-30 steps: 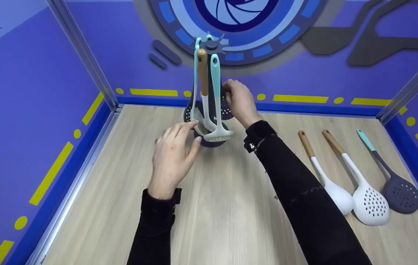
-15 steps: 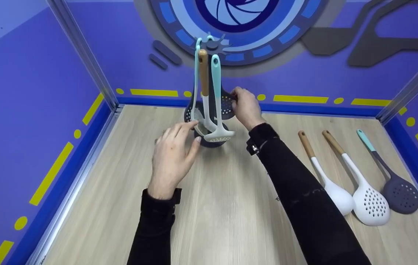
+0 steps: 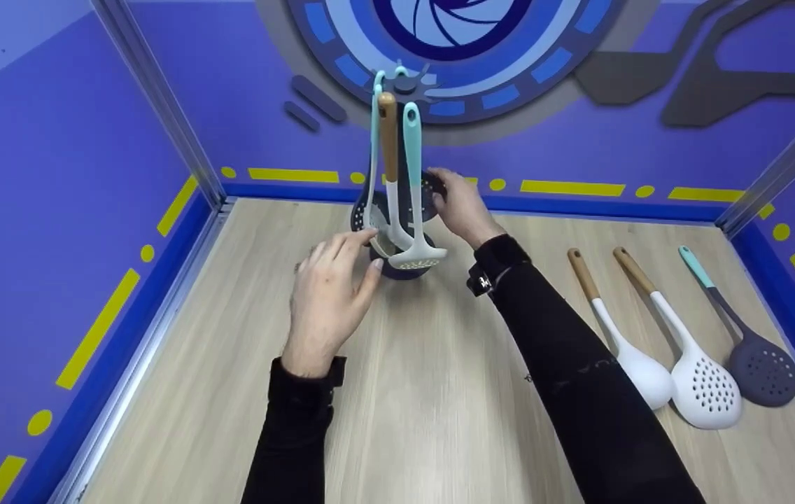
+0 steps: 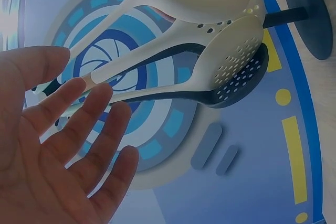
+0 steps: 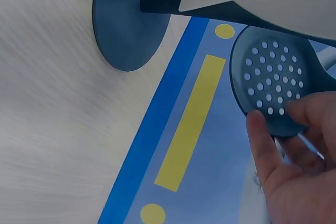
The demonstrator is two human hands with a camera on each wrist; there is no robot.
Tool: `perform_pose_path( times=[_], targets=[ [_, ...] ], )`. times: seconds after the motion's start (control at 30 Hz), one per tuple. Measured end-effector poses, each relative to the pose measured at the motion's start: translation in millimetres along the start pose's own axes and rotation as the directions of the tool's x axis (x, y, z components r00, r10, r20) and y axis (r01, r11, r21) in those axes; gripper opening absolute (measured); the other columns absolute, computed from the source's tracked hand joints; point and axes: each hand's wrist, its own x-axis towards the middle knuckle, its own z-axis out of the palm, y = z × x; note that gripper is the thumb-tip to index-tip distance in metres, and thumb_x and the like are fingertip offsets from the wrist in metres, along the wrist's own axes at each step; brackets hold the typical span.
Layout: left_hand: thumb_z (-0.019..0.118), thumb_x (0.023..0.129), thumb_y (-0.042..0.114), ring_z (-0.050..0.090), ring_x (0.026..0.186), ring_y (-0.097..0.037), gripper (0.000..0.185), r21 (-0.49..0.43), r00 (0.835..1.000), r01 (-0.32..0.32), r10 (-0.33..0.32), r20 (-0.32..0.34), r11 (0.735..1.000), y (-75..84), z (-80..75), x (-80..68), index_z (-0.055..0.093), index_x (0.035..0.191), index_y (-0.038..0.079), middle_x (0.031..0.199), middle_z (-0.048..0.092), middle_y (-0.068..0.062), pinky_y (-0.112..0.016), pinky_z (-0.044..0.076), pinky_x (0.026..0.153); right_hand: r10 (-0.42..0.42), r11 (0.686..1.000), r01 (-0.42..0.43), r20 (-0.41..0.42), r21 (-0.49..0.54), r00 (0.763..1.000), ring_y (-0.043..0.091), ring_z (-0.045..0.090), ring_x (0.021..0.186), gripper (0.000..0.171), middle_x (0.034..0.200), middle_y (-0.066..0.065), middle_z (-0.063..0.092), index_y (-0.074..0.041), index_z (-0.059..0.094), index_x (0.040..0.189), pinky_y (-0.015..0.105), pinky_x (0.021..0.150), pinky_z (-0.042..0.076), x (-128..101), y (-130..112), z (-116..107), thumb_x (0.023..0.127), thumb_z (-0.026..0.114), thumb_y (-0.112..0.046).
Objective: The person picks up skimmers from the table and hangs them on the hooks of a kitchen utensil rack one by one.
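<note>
A: Where is the utensil stand [image 3: 397, 269]?
B: At the back centre of the wooden table [image 3: 425, 392], with several utensils hanging from it.

A: State of the right hand [image 3: 459, 204]?
B: Its fingertips [image 5: 262, 129] pinch the rim of the dark slotted skimmer [image 5: 273, 85] hanging behind the stand.

A: And the left hand [image 3: 331, 297]?
B: Fingers straight and slightly spread, touching the white slotted spoon [image 3: 378, 241] on the stand's left.

A: Other items?
B: 3 utensils lie well apart at the right: a white spoon [image 3: 621, 336], a white skimmer [image 3: 684, 350] and a grey skimmer [image 3: 747, 343].
</note>
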Motion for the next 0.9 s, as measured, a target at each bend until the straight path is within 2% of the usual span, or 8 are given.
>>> perform_pose_path(
  times=[0.1, 0.23, 0.43, 0.7, 0.9],
  targets=[
    [0.077, 0.113, 0.029, 0.078, 0.131, -0.037, 0.045, 0.001, 1.0, 0.001, -0.001, 0.008, 1.0, 0.6, 0.4, 0.1, 0.073, 0.157, 0.021, 0.148, 0.08, -0.006, -0.059, 0.064, 0.1, -0.005, 1.0, 0.005, 0.041, 0.003, 0.999, 0.045, 0.057, 0.165, 0.063, 0.178, 0.028, 0.056, -0.001, 0.046, 0.178, 0.053, 0.142, 0.045, -0.4, 1.2, -0.4, 0.116, 0.058, -0.001],
    [0.077, 0.113, 0.028, 0.078, 0.132, -0.037, 0.045, -0.001, 1.0, 0.003, -0.003, 0.02, 1.0, 1.8, 0.1, 0.0, 0.073, 0.158, 0.021, 0.149, 0.079, -0.006, -0.059, 0.063, 0.101, -0.017, 0.999, 0.014, 0.089, 0.035, 0.996, 0.047, 0.062, 0.16, 0.069, 0.176, 0.03, 0.057, -0.004, 0.038, 0.182, 0.054, 0.138, 0.049, -1.8, 2.9, -2.4, 0.117, 0.06, -0.003],
    [0.077, 0.113, 0.029, 0.078, 0.13, -0.036, 0.045, 0.007, 1.0, 0.003, -0.004, 0.025, 1.0, 1.7, 1.9, -0.7, 0.073, 0.157, 0.02, 0.148, 0.08, -0.006, -0.058, 0.064, 0.101, 0.006, 0.997, -0.016, 0.125, 0.079, 0.992, 0.046, 0.067, 0.155, 0.071, 0.174, 0.03, 0.058, -0.007, 0.036, 0.184, 0.056, 0.134, 0.053, -7.3, 4.1, -6.9, 0.118, 0.063, -0.01],
    [0.077, 0.113, 0.029, 0.078, 0.131, -0.038, 0.044, 0.024, 1.0, -0.025, 0.025, 0.019, 0.999, 5.3, 6.3, -1.6, 0.073, 0.156, 0.019, 0.147, 0.08, -0.008, -0.059, 0.065, 0.101, 0.038, 0.983, -0.065, 0.162, 0.169, 0.986, 0.047, 0.064, 0.16, 0.072, 0.18, 0.028, 0.053, -0.004, 0.033, 0.184, 0.056, 0.134, 0.054, -21.6, 0.8, -19.7, 0.119, 0.063, -0.015],
    [0.077, 0.113, 0.027, 0.079, 0.128, -0.038, 0.043, 0.029, 0.999, -0.038, 0.038, 0.018, 0.999, 7.0, 8.1, -2.2, 0.074, 0.155, 0.019, 0.146, 0.08, -0.008, -0.058, 0.065, 0.097, 0.05, 0.985, -0.074, 0.148, 0.158, 0.988, 0.047, 0.06, 0.163, 0.07, 0.181, 0.026, 0.052, -0.008, 0.037, 0.184, 0.06, 0.135, 0.052, -35.3, 1.0, -34.7, 0.12, 0.064, -0.02]
  ],
)
